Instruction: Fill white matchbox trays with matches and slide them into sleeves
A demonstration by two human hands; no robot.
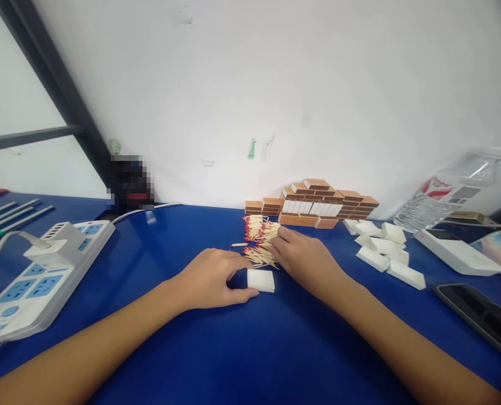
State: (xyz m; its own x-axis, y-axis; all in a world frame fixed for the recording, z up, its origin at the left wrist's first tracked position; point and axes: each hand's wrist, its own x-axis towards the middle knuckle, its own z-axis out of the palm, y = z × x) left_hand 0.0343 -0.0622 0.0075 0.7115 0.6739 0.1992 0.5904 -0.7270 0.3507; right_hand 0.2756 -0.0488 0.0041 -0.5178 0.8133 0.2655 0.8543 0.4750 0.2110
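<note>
Matches (pixel 260 238) (loose heap) partly hidden under right hand (pixel 306 261).

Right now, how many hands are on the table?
2. The left hand holds a white tray; the right hand rests on the matchstick pile behind it. None appear hidden.

Hands (pixel 210 278) (pixel 305 259) apparently hold tray (pixel 260 280), touch matches (pixel 261 239).

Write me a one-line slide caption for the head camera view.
On a blue table, the left hand holds a white tray while the right hand rests on a pile of red-tipped matches.
</note>
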